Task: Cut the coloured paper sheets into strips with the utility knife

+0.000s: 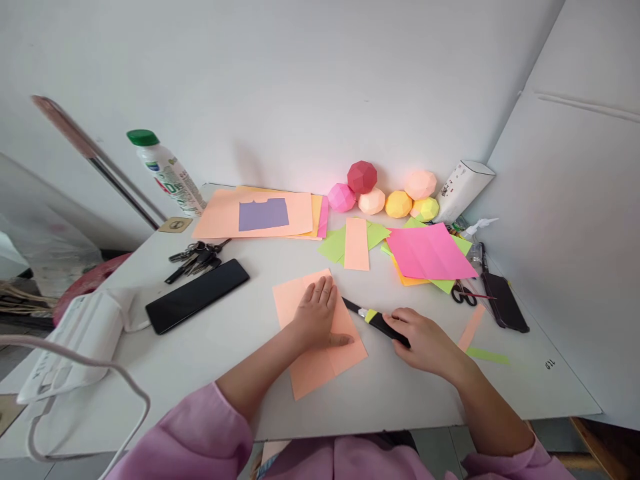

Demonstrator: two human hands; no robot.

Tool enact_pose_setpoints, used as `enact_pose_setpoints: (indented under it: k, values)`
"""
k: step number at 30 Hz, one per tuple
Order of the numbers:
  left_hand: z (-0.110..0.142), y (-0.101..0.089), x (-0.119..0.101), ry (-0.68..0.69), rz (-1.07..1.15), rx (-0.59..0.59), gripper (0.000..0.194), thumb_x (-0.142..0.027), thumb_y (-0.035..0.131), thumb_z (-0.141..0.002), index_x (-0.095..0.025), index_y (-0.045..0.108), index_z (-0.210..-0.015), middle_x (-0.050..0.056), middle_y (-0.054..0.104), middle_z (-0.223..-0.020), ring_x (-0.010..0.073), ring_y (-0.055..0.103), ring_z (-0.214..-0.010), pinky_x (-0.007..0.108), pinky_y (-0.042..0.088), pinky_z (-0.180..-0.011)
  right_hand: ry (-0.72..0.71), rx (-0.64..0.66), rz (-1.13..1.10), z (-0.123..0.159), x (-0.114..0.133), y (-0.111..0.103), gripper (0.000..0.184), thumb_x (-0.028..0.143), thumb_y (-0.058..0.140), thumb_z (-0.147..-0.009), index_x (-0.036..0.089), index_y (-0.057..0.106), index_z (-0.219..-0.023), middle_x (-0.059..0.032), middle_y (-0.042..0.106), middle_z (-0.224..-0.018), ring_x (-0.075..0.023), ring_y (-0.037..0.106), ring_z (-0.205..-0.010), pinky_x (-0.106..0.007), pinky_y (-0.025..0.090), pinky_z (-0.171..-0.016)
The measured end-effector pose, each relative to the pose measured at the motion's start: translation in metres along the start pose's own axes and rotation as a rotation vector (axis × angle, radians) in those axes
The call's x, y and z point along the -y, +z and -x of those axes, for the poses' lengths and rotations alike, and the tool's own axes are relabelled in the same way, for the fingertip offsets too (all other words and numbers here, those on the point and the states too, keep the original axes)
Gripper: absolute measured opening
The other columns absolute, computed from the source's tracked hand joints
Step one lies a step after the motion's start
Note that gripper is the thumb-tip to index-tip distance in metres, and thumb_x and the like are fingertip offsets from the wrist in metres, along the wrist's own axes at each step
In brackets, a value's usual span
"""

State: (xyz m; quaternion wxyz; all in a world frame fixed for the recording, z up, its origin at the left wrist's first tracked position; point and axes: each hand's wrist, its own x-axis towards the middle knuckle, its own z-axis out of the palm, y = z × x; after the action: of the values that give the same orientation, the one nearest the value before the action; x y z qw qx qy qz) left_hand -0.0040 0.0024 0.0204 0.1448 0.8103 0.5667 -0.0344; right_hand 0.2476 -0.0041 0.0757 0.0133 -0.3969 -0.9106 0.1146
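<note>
One flat hand, one knife, six faceted balls

One peach paper sheet [310, 377] lies aslant on the white table [210, 367], near the person's body, under one left hand [319, 317]. That hand is flat, its four fingers close together and thumb stretched sideways. The right hand [425, 340] is wrapped around one utility knife [381, 323], its blade at the sheet's right edge; whether they touch, I cannot tell.

The sheet is plain and matte, four-cornered, with faint straight lines across it. The knife has a black handle with a yellow-green section.

Six faceted balls [362, 177] sit by the wall: one red, one pink, two peach, one orange-yellow, one yellow. Two narrow strips [489, 357], peach and green, lie at right, near one pair of scissors [464, 294].

One green-capped bottle [173, 179] bears a printed label, too small to read; small black marks [549, 365] at the table's right are likewise illegible.
</note>
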Motion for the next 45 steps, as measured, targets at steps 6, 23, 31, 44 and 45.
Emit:
enact_pose_setpoints:
  k: [6,23,31,44,45]
  values:
    - [0.000,-0.004,0.006,0.037,-0.015,-0.036,0.107,-0.082,0.030,-0.072,-0.003,0.025,-0.144,0.021,0.015,-0.154,0.0354,0.007,-0.143,0.046,0.008,-0.113,-0.001,0.007,-0.022,-0.002,0.001,-0.003,0.049,0.007,0.046,-0.076,0.013,0.059,-0.123,-0.0126,0.063,-0.106,-0.0237,0.059,-0.099,-0.036,0.054,-0.080]
    - [-0.007,-0.007,0.016,0.055,0.041,-0.036,0.108,-0.084,0.037,-0.065,-0.006,0.031,-0.140,0.023,0.010,-0.155,0.0323,0.001,-0.143,0.049,0.003,-0.114,0.029,0.049,-0.018,-0.026,-0.005,-0.009,0.049,0.012,0.050,-0.077,0.018,0.059,-0.125,-0.0119,0.063,-0.110,-0.0238,0.059,-0.099,-0.034,0.052,-0.078]
    - [-0.008,-0.006,0.018,0.060,0.032,-0.018,0.115,-0.082,0.038,-0.066,-0.002,0.015,-0.146,0.022,0.002,-0.155,0.0316,-0.003,-0.143,0.048,0.001,-0.114,0.010,0.054,-0.055,-0.038,0.000,-0.008,0.048,0.012,0.051,-0.077,0.018,0.059,-0.124,-0.0111,0.063,-0.108,-0.0224,0.061,-0.094,-0.032,0.052,-0.075]
    - [-0.008,-0.008,0.017,0.067,0.030,0.009,0.116,-0.083,0.034,-0.067,-0.003,0.010,-0.147,0.019,-0.003,-0.155,0.0303,-0.005,-0.143,0.047,-0.001,-0.114,0.063,0.042,-0.049,-0.049,-0.010,-0.011,0.048,0.013,0.052,-0.076,0.017,0.060,-0.123,-0.0106,0.064,-0.108,-0.0234,0.059,-0.099,-0.032,0.050,-0.078]
    - [-0.008,-0.009,0.016,0.060,0.028,0.020,0.116,-0.083,0.033,-0.067,-0.002,0.011,-0.147,0.020,-0.005,-0.154,0.0303,-0.006,-0.143,0.047,-0.001,-0.114,0.060,0.038,-0.050,-0.051,-0.009,-0.010,0.048,0.013,0.052,-0.076,0.016,0.060,-0.123,-0.0111,0.063,-0.109,-0.0235,0.059,-0.100,-0.033,0.050,-0.079]
